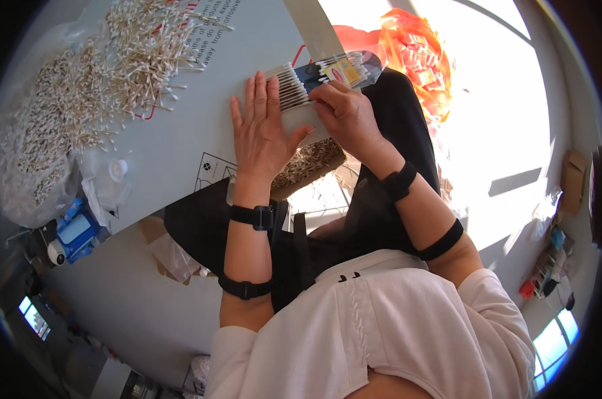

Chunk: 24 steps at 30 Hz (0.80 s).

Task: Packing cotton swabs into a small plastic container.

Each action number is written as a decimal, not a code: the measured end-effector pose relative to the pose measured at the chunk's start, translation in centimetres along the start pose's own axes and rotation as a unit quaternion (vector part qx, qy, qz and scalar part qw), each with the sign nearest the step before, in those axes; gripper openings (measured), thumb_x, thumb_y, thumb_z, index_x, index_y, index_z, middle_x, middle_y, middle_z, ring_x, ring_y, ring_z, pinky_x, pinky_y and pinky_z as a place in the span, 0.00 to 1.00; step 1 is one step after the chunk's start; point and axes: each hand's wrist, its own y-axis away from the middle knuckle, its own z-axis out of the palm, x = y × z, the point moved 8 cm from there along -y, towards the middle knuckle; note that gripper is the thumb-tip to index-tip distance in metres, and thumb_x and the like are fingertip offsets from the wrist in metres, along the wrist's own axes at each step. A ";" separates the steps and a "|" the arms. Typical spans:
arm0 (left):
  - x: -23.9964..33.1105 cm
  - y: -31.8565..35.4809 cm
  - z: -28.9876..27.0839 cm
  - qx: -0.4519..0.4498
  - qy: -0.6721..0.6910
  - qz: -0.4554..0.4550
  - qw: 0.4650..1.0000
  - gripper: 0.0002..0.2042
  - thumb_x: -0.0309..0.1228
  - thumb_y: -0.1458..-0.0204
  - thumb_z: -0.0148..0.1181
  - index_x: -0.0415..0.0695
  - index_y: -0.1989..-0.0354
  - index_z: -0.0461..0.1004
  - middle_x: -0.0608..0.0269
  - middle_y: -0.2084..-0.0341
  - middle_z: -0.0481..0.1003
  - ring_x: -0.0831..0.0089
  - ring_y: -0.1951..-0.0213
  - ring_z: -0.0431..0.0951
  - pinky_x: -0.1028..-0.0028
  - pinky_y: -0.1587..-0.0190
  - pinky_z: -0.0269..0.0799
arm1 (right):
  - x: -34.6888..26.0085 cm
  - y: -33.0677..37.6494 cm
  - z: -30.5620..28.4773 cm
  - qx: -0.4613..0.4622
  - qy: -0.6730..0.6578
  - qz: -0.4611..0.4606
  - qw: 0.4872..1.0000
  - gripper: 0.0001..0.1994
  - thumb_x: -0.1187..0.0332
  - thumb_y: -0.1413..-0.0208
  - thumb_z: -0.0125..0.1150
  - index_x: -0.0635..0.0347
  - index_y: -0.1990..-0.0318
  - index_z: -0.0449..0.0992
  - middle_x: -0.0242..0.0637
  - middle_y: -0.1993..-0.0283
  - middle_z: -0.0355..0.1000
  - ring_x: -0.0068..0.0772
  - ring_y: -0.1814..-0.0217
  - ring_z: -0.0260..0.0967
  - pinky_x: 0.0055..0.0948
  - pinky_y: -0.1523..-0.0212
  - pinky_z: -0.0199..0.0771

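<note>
A flat row of cotton swabs [289,86] lies side by side at the table's right edge. My left hand [260,136] is flat with its fingers stretched out, and its fingertips rest against the row's left end. Right of the row is a clear plastic bag [374,64] with a yellow label and more swabs in it. My right hand [351,120] is closed, its fingers pinched together at the bag's near edge; the fingertips are partly hidden. The row's right end meets a dark blue part of the bag.
Loose swabs [151,56] are heaped at the far left, spilling from a large clear bag [31,159]. A box of swabs [314,163] stands below the table edge [174,195]. An orange-red bag [417,60] with small packs lies beyond my right knee. A blue-and-white container [77,229] is at the left.
</note>
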 end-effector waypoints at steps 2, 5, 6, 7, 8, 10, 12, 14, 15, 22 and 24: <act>-0.1 -0.1 0.6 -0.016 -0.007 -0.001 1.000 0.48 0.58 0.53 0.61 0.40 0.30 0.48 0.48 0.30 0.49 0.55 0.28 0.45 0.46 0.30 0.37 | -0.2 -0.1 0.2 0.002 0.014 -0.014 1.000 0.04 0.71 0.51 0.61 0.57 0.66 0.76 0.39 0.69 0.72 0.48 0.67 0.73 0.43 0.66 0.73; -0.2 -0.1 0.8 -0.024 -0.009 -0.008 1.000 0.48 0.58 0.53 0.60 0.40 0.30 0.49 0.49 0.30 0.49 0.56 0.28 0.45 0.46 0.30 0.37 | -0.2 -0.2 0.4 0.006 0.031 -0.016 0.999 0.04 0.71 0.51 0.61 0.55 0.66 0.77 0.38 0.69 0.71 0.47 0.68 0.73 0.43 0.67 0.73; -0.1 -0.1 0.8 -0.022 -0.007 -0.010 1.000 0.47 0.57 0.53 0.60 0.40 0.30 0.49 0.49 0.30 0.49 0.56 0.28 0.45 0.46 0.30 0.37 | -0.2 -0.2 0.4 0.009 0.033 -0.018 0.999 0.04 0.70 0.51 0.61 0.55 0.66 0.77 0.37 0.69 0.72 0.47 0.68 0.73 0.42 0.68 0.73; -0.1 -0.1 0.8 -0.021 -0.005 -0.012 1.000 0.47 0.57 0.52 0.60 0.40 0.31 0.49 0.49 0.30 0.49 0.56 0.28 0.45 0.45 0.30 0.37 | -0.1 -0.2 0.4 0.012 0.036 -0.021 0.999 0.04 0.70 0.51 0.61 0.55 0.66 0.77 0.37 0.69 0.72 0.47 0.68 0.73 0.42 0.68 0.73; -0.1 -0.1 0.9 -0.021 -0.005 -0.012 1.000 0.47 0.57 0.52 0.60 0.40 0.31 0.49 0.49 0.30 0.49 0.56 0.28 0.45 0.45 0.30 0.37 | -0.2 -0.2 0.5 0.011 0.035 -0.020 0.999 0.04 0.70 0.51 0.61 0.55 0.66 0.77 0.37 0.69 0.72 0.47 0.68 0.73 0.42 0.68 0.73; -0.3 -0.1 0.9 -0.026 -0.011 -0.019 0.999 0.46 0.54 0.52 0.61 0.41 0.30 0.48 0.50 0.30 0.48 0.56 0.28 0.44 0.47 0.30 0.37 | -0.3 -0.3 0.4 0.024 0.047 -0.024 0.998 0.04 0.69 0.50 0.61 0.53 0.66 0.77 0.36 0.70 0.71 0.46 0.69 0.73 0.42 0.69 0.73; -0.4 0.1 0.3 0.021 -0.003 -0.012 1.000 0.41 0.48 0.52 0.63 0.43 0.32 0.53 0.51 0.32 0.52 0.56 0.29 0.49 0.49 0.31 0.41 | -0.2 -0.4 0.6 0.019 0.054 -0.032 0.998 0.04 0.68 0.50 0.61 0.52 0.67 0.78 0.36 0.70 0.71 0.46 0.69 0.73 0.41 0.69 0.73; -0.9 0.5 -0.4 0.067 0.003 -0.006 0.998 0.36 0.42 0.52 0.65 0.44 0.35 0.59 0.51 0.34 0.56 0.56 0.31 0.54 0.51 0.32 0.46 | -0.3 -0.4 0.7 0.014 0.061 -0.041 0.997 0.03 0.68 0.50 0.61 0.52 0.67 0.78 0.36 0.70 0.70 0.45 0.70 0.73 0.41 0.70 0.73; -1.7 0.8 -1.1 0.113 0.054 -0.016 0.992 0.27 0.35 0.52 0.65 0.46 0.42 0.66 0.55 0.40 0.63 0.58 0.38 0.61 0.55 0.37 0.52 | -0.5 -0.3 0.9 0.008 0.063 -0.041 0.997 0.04 0.70 0.51 0.62 0.53 0.66 0.78 0.36 0.70 0.70 0.44 0.69 0.73 0.39 0.69 0.73; -0.6 -2.1 -3.1 0.129 0.106 0.022 0.986 0.07 0.23 0.60 0.67 0.48 0.72 0.76 0.69 0.70 0.71 0.65 0.61 0.71 0.66 0.56 0.63 | -0.6 -0.2 1.4 0.009 0.105 -0.065 0.992 0.03 0.69 0.51 0.64 0.51 0.67 0.79 0.32 0.70 0.70 0.39 0.70 0.74 0.35 0.72 0.72; -0.6 -2.6 -2.9 0.106 0.096 0.037 0.989 0.07 0.23 0.61 0.67 0.47 0.74 0.75 0.69 0.72 0.70 0.65 0.61 0.70 0.65 0.57 0.63 | -0.6 -0.2 1.5 0.008 0.109 -0.067 0.992 0.03 0.69 0.51 0.64 0.51 0.67 0.79 0.32 0.70 0.70 0.39 0.70 0.74 0.35 0.72 0.72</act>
